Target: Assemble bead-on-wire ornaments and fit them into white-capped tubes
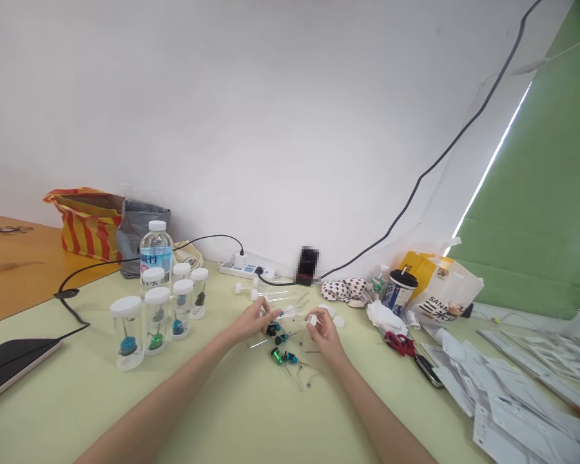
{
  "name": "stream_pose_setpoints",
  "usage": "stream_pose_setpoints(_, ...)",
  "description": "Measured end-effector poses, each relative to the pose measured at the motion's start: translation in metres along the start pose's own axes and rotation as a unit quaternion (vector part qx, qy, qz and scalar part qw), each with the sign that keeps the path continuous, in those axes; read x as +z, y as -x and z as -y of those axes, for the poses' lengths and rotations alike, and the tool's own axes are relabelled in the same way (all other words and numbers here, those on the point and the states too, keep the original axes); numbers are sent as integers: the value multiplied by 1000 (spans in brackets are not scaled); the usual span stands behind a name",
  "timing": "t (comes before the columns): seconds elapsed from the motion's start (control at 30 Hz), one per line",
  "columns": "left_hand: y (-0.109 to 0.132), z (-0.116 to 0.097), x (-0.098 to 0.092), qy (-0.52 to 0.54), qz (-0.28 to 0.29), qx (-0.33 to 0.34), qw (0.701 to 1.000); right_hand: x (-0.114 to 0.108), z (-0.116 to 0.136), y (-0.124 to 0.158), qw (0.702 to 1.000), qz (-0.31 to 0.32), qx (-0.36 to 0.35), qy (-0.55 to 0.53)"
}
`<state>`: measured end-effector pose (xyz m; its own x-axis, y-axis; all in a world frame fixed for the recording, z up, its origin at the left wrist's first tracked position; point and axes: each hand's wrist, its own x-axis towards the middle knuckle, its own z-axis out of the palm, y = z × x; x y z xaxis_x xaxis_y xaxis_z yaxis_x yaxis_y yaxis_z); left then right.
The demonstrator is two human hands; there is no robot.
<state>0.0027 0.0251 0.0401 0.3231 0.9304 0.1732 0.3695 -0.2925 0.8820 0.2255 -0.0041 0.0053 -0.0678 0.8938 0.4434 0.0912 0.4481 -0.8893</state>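
Where loose parts (277, 355) are gathered: the pale green table (251, 419) is taken as a clock face centred on them, 12 towards the wall; blue, green and black pieces are scattered there among thin rods.
Left hand (257, 322): poised between 10 and 11 o'clock, just beside the black piece; thumb and fingers are bent towards each other, but whether anything is gripped cannot be told.
Right hand (325, 334): held between 2 and 3 o'clock; a small white cap (312, 320) is pinched between thumb and fingers.
Clear tubes: laid flat at 12 o'clock, beyond the left hand, with white ends (254, 294).
White discs (338, 321): left at 2 o'clock, near the right hand.
Jars (128, 341): six are stood upright at 9 o'clock, white-lidded; blue, green and dark pieces on stems are seen inside.
Bottle (156, 252): set behind the jars at 10 o'clock, with a striped bag (91, 225) and a grey bag (140, 225) farther out.
Power strip (251, 269): placed at 11 o'clock by the wall; two plugs are fitted.
Cup (399, 293): stood at 2 o'clock, beside a paper bag (447, 290).
Scissors (400, 344): laid at 3 o'clock, red-handled.
White panels (517, 412): spread between 3 and 4 o'clock.
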Motion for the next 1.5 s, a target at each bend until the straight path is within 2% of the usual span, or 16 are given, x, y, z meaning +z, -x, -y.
stream_pose_setpoints(0.07, 0, -1, -4, 43, -6, -27, 999, -3, 1, 1, 997, 13, -39, 70)
stream_pose_setpoints(0.17, -4, 1, -6, 90, -11, -30, 995, -4, 1, 3, 987, 40, -65, 143)
stream_pose_setpoints(0.27, -7, 3, -2, 95, -42, -24, 994, -3, -2, 8, 986, 50, -60, 149)
stream_pose_setpoints(0.37, -8, 3, 1, 90, -77, -27, 993, -3, -6, 13, 990, 24, -48, 128)
stream_pose_setpoints(0.47, -10, 7, 1, 107, -100, -34, 989, -5, -6, 16, 987, 7, -36, 159)
stream_pose_setpoints(0.7, -11, 13, 2, 182, -88, -57, 978, -2, 6, 20, 975, 57, -70, 205)
stream_pose_setpoints(0.9, -10, 11, -2, 196, -99, -61, 974, 1, 4, 21, 977, 23, -50, 208)
stream_pose_setpoints(1.07, -13, 12, -3, 194, -99, -47, 975, 1, 7, 20, 969, 66, -80, 224)
stream_pose_setpoints(1.2, -13, 11, 1, 184, -77, -31, 979, 4, 8, 20, 965, 109, -69, 230)
stream_pose_setpoints(1.27, -13, 9, 0, 172, -72, -25, 982, 4, 6, 20, 966, 111, -62, 223)
stream_pose_setpoints(1.33, -12, 8, -5, 159, -91, -24, 983, 3, 4, 19, 969, 96, -65, 218)
stream_pose_setpoints(1.5, -11, 12, -24, 138, -193, -29, 971, 1, -3, 17, 969, 55, -75, 228)
